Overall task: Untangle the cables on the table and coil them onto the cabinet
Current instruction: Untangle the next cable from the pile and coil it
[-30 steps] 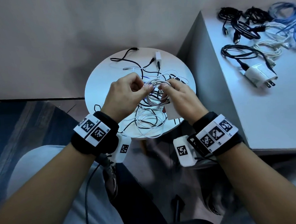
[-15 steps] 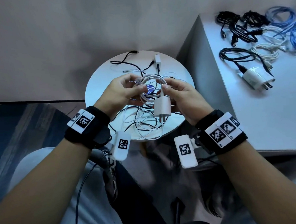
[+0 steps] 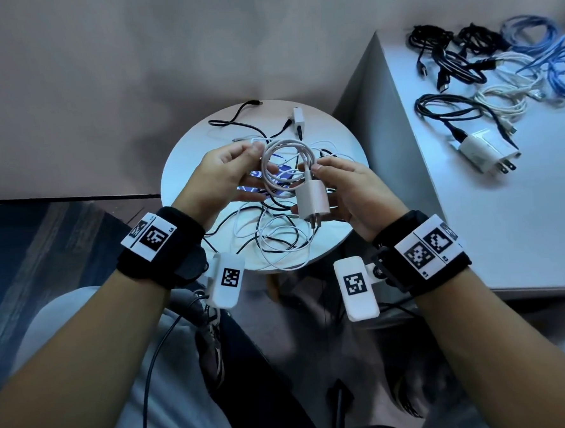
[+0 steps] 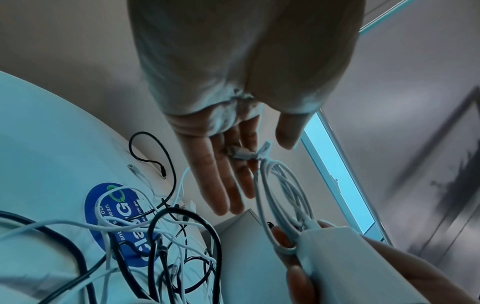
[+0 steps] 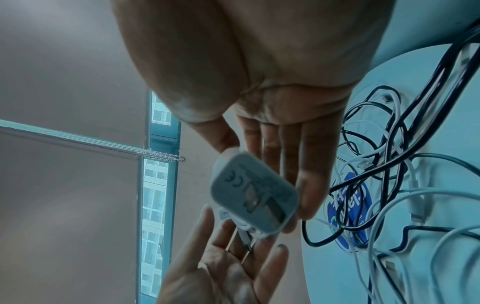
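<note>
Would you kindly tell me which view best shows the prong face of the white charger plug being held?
The right wrist view: the white charger plug faces it, markings and prongs visible. The head view shows its side; the left wrist view only a blurred corner.

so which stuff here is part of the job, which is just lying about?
Job:
- coiled white cable with charger, held in both hands
- tangled cables on round table
- cabinet with coiled cables

Lying about:
- blue sticker
- shoe

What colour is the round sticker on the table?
Blue, with white lettering and a green mark: the sticker shows best in the left wrist view.
</note>
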`<state>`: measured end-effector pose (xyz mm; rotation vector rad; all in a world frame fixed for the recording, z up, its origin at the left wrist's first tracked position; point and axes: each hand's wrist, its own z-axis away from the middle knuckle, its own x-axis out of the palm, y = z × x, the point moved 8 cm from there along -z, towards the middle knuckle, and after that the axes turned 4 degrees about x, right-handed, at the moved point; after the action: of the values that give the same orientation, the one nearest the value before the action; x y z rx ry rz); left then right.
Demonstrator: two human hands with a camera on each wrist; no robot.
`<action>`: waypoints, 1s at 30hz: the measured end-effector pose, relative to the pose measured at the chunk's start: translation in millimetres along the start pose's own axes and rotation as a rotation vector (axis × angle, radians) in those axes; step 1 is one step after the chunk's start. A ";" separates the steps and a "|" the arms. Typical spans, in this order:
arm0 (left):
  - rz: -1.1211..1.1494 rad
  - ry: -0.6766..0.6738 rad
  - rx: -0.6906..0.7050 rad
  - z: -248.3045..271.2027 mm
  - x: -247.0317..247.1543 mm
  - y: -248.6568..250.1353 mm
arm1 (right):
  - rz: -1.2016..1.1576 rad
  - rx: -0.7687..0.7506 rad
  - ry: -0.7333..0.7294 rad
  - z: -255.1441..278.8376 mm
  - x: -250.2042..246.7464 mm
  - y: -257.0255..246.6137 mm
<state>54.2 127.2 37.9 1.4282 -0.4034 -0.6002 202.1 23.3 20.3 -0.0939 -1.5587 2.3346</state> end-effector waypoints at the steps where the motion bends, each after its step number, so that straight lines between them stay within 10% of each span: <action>1: -0.006 0.000 -0.012 -0.2 -0.3 -0.2 | -0.009 0.002 0.001 -0.6 -0.3 0.4; 18: -0.025 0.061 -0.136 -2.6 -7.4 -15.9 | -0.146 -0.178 0.061 11.2 -16.3 -35.6; 30: -0.633 -0.551 0.053 53.1 96.0 -48.2 | -0.164 -0.402 0.596 74.4 -198.8 -138.0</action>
<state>91.4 25.0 -12.6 1.4246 -0.3928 -1.5216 404.5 -56.0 150.1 -0.6617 -1.6029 1.6249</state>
